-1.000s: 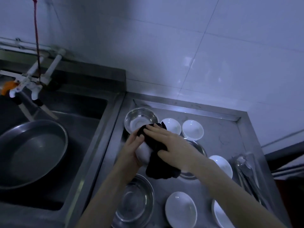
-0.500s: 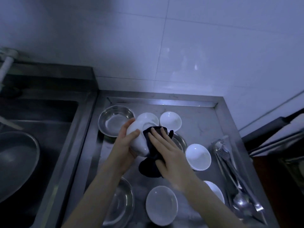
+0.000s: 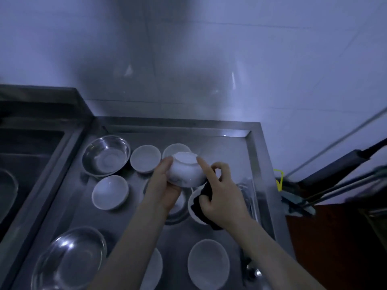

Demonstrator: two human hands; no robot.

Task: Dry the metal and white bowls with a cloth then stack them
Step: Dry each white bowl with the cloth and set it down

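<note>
You're holding a white bowl [image 3: 185, 172] upside down in the middle of the frame, w/ your left hand [image 3: 162, 188] gripping it from the left side, thumb up near the foot ring, fingers curled under where I can't see them. Your right hand [image 3: 222, 193] is clutching the dark cloth [image 3: 202, 203] in its curled lower fingers, while the index finger is sticking out straight and touching the bowl's foot on the right edge. The cloth is hanging down below the bowl, draping over another white bowl [image 3: 191, 206] that's sitting just under your right hand on the steel counter [image 3: 226, 143].

Other stuff on the counter: 1 metal bowl [image 3: 105, 156] is sitting upper left, right beside the sink wall [image 3: 44, 185]. 2 white bowls are lined up to its right, 1 [image 3: 145, 158] clear to see and 1 [image 3: 174, 148] partly behind the bowl you're holding. Another white bowl [image 3: 110, 192] is sitting left of your left wrist. A 2nd metal bowl [image 3: 69, 259] is at lower left, and there's a 3rd metal one [image 3: 178, 210] mostly hidden under your left forearm. At the bottom, 1 white bowl [image 3: 208, 264] is showing between your arms and another [image 3: 155, 268] is peeking out by your left forearm. Some utensils [image 3: 249, 197] are lying along the counter's right side, too blurry to ID. Right of the counter, dark handles [image 3: 335, 168] are leaning, prob mops but can't tell.
</note>
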